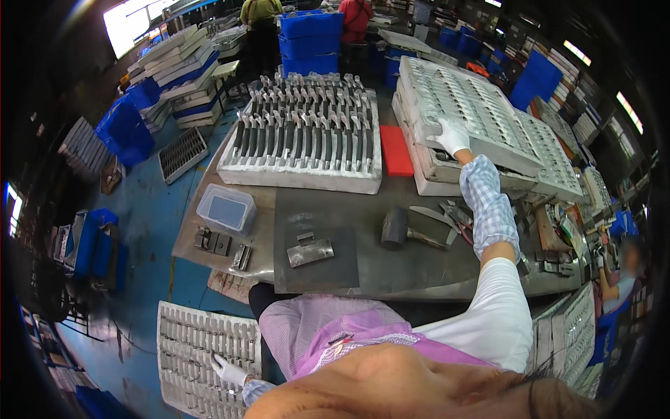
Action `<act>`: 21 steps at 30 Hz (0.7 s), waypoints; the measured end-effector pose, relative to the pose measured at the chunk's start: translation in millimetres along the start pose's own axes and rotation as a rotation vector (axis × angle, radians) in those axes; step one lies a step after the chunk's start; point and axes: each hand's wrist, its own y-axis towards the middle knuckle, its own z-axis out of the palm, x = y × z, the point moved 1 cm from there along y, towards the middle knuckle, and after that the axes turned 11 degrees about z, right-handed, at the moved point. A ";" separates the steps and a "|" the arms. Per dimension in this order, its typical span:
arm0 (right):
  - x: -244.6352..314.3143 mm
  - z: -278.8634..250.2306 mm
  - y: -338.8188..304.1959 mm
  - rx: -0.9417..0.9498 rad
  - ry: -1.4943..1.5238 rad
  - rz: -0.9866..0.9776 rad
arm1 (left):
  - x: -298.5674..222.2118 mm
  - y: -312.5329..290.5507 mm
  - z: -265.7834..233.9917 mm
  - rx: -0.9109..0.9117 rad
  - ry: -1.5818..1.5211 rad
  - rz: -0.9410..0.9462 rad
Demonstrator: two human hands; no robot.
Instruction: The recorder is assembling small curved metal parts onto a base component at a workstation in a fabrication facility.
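Observation:
My right hand (pixel 452 137), in a white glove, reaches far forward and grips the near left corner of a white foam tray (pixel 488 148). That tray holds rows of small metal parts and lies on top of another foam tray (pixel 436 185). Low on the left, my gloved left hand (pixel 232 371) is over a foam tray of slim metal parts (pixel 202 342), its visible fingers stretched and apart. Whether a fingertip touches one of the parts is too small to tell. A metal block fixture (pixel 310 253) sits on the dark plate of the bench in front of me.
A foam tray of black-handled pieces (pixel 300 178) stands at the bench's back, beside a red block (pixel 396 151). A clear plastic box (pixel 227 209), a mallet (pixel 395 229) and pliers (pixel 457 216) lie on the bench. Blue crates (pixel 310 42) and people stand behind.

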 end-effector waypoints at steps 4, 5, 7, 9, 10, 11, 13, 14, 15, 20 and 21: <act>29.1 -6.8 5.8 0.197 0.191 0.170 | -11.7 1.8 7.7 0.014 -0.059 0.070; 22.5 -1.8 8.3 0.164 0.272 0.178 | -26.5 -1.5 13.6 0.006 -0.099 0.098; 8.8 2.0 9.9 0.118 0.310 0.124 | -50.0 3.3 22.0 -0.008 -0.147 0.134; 17.0 -6.3 2.2 0.109 0.340 0.056 | -67.4 3.6 21.4 0.031 -0.021 0.054; 21.9 -15.3 -2.9 0.115 0.338 0.067 | -96.1 3.7 17.5 0.040 -0.017 0.061; 33.9 -22.9 -8.9 0.092 0.431 -0.027 | -135.2 7.2 13.2 0.061 -0.043 0.054; 71.3 -47.0 -26.1 0.066 0.506 -0.151 | -106.8 23.9 22.9 0.058 0.330 0.424; 107.1 -55.8 -37.3 0.067 0.498 -0.201 | -56.9 50.3 35.3 -0.049 0.042 0.459; 95.3 -46.4 -53.1 -0.022 0.542 -0.214 | -117.6 45.0 51.9 0.095 -0.245 0.283; 166.0 -98.5 -131.5 -0.093 0.484 -0.381 | -299.8 26.9 69.5 0.165 -0.636 0.479; 161.9 -108.4 -142.3 -0.040 0.461 -0.373 | -332.6 15.8 80.5 0.268 -0.645 0.512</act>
